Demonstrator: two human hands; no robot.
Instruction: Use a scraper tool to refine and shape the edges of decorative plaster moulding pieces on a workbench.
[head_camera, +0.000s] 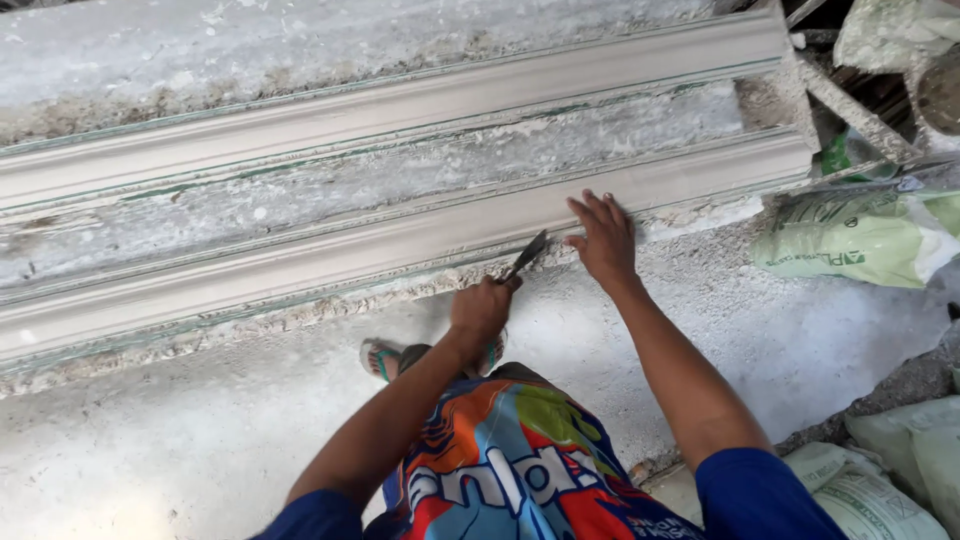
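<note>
Plaster moulding runs across mid-frame; the right hand lies flat on it, fingers apart, while left-hand fingers clamp a scraper touching its lower edge.

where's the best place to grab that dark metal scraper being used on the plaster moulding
By its handle end, low and near the person, where the left hand already wraps it. The dark flat-bladed metal scraper angles up to the long white plaster moulding, so come from the floor side, keeping clear of the blade.
</note>
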